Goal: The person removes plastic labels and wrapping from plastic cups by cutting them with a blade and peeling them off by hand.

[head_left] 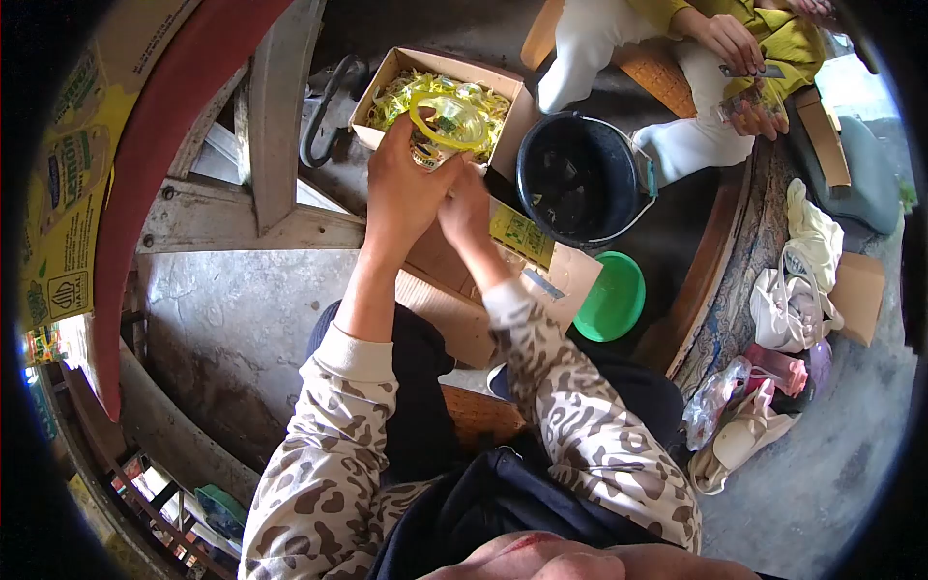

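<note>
A plastic cup [430, 155] with printed lettering is held over an open cardboard box [525, 116]. A yellow ring-shaped rim [480, 124] stands out at its top. My left hand [401, 188] is closed around the cup and rim, thumb and fingers gripping the near side. Pressed against it is my right hand [466, 205], its fingers curled in close to the cup's lower part. What those fingers hold is hidden. Thin yellow-green plastic strips [391, 100] fill the box behind the cup.
A black bucket [527, 184] with scraps inside stands right of the box, near a green basin [611, 295]. Cardboard [440, 300] lies before my knees. A co-worker's hand [730, 43] holds a knife [754, 72] at upper right. Bags [788, 309] lie at right; a wooden frame [271, 126] stands left.
</note>
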Action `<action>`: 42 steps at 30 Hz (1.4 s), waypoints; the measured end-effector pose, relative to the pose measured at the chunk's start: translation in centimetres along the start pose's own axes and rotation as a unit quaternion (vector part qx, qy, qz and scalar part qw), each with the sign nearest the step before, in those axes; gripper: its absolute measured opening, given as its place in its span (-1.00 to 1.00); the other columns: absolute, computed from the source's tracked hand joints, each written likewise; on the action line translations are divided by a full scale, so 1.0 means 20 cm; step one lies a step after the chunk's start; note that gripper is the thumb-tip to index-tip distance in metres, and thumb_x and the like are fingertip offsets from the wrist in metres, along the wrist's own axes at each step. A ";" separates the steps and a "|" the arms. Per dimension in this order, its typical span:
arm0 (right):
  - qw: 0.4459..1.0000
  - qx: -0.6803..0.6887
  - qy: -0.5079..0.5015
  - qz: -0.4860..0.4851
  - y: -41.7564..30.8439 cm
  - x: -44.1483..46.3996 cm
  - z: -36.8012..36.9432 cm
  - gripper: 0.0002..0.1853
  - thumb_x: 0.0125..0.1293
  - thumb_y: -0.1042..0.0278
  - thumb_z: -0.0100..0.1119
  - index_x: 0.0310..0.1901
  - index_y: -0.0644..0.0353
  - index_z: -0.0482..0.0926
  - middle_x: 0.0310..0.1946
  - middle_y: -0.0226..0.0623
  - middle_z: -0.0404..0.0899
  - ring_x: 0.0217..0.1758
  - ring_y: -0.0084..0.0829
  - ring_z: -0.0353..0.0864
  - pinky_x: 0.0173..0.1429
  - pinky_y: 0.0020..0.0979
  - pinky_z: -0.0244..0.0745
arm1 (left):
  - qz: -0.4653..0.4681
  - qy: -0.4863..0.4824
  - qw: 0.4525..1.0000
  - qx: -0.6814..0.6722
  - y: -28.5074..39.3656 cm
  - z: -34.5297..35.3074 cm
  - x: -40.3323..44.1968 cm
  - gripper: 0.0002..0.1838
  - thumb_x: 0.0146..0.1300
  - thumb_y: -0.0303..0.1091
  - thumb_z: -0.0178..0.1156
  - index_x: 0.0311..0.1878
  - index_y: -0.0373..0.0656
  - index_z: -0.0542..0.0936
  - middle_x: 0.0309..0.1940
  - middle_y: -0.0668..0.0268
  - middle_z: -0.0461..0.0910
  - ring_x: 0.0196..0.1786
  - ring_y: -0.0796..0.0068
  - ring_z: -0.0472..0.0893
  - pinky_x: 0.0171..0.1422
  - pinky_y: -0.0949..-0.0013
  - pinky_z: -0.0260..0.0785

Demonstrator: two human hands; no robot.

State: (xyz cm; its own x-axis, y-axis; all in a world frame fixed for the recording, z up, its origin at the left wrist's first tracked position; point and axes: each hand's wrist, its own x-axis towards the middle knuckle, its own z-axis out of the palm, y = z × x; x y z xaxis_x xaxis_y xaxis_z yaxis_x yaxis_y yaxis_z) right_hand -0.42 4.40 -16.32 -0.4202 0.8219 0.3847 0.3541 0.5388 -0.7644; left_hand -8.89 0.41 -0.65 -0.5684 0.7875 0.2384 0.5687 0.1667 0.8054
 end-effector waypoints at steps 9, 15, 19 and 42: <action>0.995 -0.079 0.024 0.053 0.62 0.37 -0.25 -0.77 0.11 0.35 0.25 -0.17 0.11 0.71 -0.23 -0.09 0.69 -0.14 -0.08 0.68 0.00 -0.15 0.57 | 0.010 -0.002 0.999 -0.044 0.03 0.00 0.00 -0.46 -0.01 -0.32 0.44 0.02 -0.31 0.47 -0.11 -0.05 0.60 0.01 -0.10 0.59 0.07 0.11 0.43; 0.820 -0.311 -0.257 0.405 1.09 0.16 -0.40 -0.62 0.30 0.40 0.00 0.13 0.21 0.59 0.21 0.07 0.49 0.30 0.00 0.47 0.33 -0.08 0.40 | 0.005 -0.008 0.999 -0.046 0.02 0.02 0.00 -0.47 -0.01 -0.31 0.45 -0.01 -0.32 0.47 -0.11 -0.07 0.60 0.00 -0.11 0.59 0.05 0.11 0.44; 0.773 -0.366 -0.366 0.366 1.30 0.05 -0.31 -0.56 0.33 0.33 0.01 0.22 0.26 0.50 0.29 -0.01 0.43 0.36 -0.03 0.41 0.40 -0.03 0.32 | -0.014 -0.018 1.000 -0.021 0.02 0.02 0.00 -0.43 0.02 -0.31 0.47 0.10 -0.29 0.51 -0.07 0.02 0.65 0.05 0.18 0.66 0.12 0.24 0.46; 0.987 -0.145 0.008 0.065 0.38 0.52 -0.42 -0.80 0.22 0.21 0.24 -0.22 0.12 0.66 -0.19 -0.03 0.63 -0.07 0.00 0.63 -0.06 0.00 0.52 | -0.004 -0.003 0.999 -0.044 -0.01 0.05 0.01 -0.40 -0.05 -0.23 0.47 0.02 -0.35 0.49 -0.07 -0.04 0.60 0.01 -0.05 0.58 0.12 0.11 0.42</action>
State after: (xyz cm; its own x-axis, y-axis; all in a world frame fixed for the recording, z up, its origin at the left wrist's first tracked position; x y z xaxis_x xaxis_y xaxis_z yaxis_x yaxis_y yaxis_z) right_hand 4.95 18.62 -13.84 -0.3427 0.8893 0.3027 0.6290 0.4565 -0.6292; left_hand -8.49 1.03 -1.22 -0.5682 0.7903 0.2292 0.5094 0.1191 0.8522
